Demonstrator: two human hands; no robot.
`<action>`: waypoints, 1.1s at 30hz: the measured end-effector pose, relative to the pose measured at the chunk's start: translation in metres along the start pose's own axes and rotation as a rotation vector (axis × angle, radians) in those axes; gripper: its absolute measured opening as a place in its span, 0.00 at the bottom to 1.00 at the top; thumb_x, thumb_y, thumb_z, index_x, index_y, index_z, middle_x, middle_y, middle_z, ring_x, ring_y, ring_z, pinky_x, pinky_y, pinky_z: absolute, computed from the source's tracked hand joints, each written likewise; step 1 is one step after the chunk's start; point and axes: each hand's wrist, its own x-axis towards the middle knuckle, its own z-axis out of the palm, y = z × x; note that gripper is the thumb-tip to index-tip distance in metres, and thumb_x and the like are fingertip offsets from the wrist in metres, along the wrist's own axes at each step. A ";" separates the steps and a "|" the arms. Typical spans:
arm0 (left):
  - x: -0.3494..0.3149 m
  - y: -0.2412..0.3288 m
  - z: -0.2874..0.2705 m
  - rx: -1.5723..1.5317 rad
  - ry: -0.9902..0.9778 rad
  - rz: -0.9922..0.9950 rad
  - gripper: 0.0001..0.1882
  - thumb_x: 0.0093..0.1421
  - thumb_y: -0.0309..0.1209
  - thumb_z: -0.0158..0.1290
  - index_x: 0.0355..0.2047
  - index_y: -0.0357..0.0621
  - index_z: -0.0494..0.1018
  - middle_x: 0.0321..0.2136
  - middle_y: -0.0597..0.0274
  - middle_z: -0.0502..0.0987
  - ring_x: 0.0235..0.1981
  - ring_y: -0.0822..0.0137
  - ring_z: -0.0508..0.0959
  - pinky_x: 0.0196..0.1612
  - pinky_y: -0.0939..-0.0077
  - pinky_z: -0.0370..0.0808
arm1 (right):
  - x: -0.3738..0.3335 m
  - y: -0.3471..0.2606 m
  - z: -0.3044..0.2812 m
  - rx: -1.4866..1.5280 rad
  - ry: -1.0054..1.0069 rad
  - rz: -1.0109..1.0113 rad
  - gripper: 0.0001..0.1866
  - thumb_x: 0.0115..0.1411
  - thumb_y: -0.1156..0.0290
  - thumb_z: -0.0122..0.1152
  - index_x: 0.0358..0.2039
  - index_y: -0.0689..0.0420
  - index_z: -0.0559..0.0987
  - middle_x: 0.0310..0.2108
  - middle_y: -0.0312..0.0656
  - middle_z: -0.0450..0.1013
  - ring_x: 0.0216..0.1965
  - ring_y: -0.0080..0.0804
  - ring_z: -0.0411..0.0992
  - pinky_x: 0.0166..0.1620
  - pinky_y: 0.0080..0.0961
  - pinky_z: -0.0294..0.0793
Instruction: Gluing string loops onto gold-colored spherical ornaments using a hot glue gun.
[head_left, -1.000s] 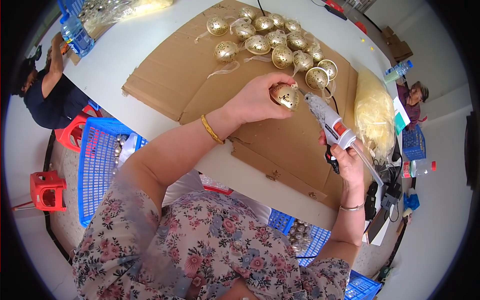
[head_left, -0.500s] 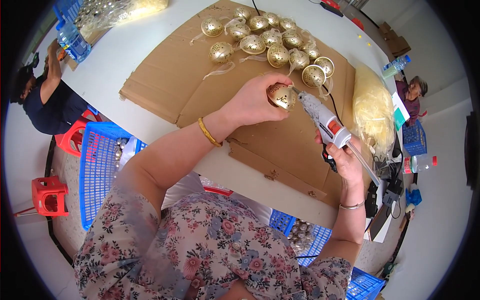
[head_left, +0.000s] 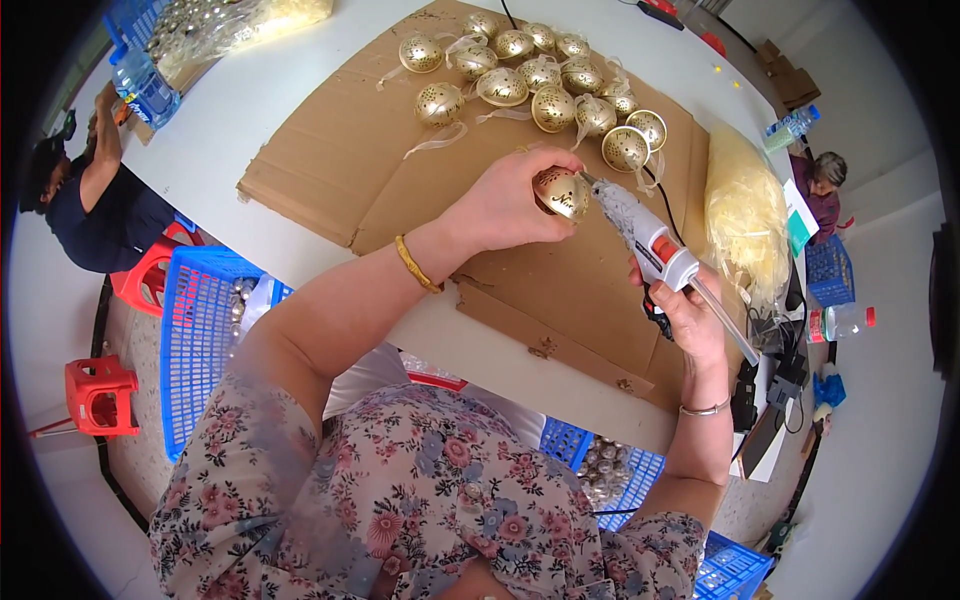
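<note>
Your left hand [head_left: 505, 200] is curved around one gold perforated ball [head_left: 562, 194], the digits spread only as wide as the ball; your right hand [head_left: 688, 312] is wrapped around the handle of a white glue gun [head_left: 652, 242], though you cannot tell here whether the trigger is pressed; the ball is raised over the cardboard [head_left: 320, 165] on the desk [head_left: 215, 135], nearer you than the group of finished-looking balls [head_left: 553, 108] with pale ribbons; the nozzle points at the ball's upper right edge, contact too fine to tell; the step in hand looks like gluing at that spot; the next move seems to call for a steady ball, a small, controlled dab, and digits clear of the hot tip.
</note>
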 end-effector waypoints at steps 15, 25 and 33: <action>0.000 0.003 -0.002 0.016 0.019 -0.021 0.29 0.36 0.30 0.61 0.42 0.36 0.68 0.34 0.57 0.72 0.34 0.69 0.74 0.41 0.77 0.71 | 0.000 0.000 -0.006 0.041 -0.048 -0.081 0.15 0.49 0.67 0.65 0.35 0.62 0.76 0.26 0.34 0.72 0.23 0.16 0.66 0.25 0.13 0.66; 0.000 0.005 -0.002 -0.119 0.002 -0.106 0.30 0.37 0.29 0.61 0.43 0.36 0.68 0.32 0.62 0.72 0.33 0.75 0.72 0.39 0.81 0.70 | 0.001 0.001 -0.008 -0.017 -0.042 -0.048 0.23 0.48 0.58 0.66 0.37 0.63 0.75 0.28 0.39 0.73 0.25 0.17 0.67 0.27 0.13 0.65; 0.003 -0.005 -0.001 -0.465 -0.029 -0.129 0.30 0.40 0.25 0.62 0.46 0.36 0.66 0.33 0.64 0.73 0.34 0.76 0.72 0.39 0.82 0.70 | -0.001 0.004 -0.017 -0.050 0.025 -0.050 0.27 0.45 0.53 0.68 0.36 0.63 0.75 0.31 0.38 0.73 0.27 0.18 0.67 0.30 0.13 0.65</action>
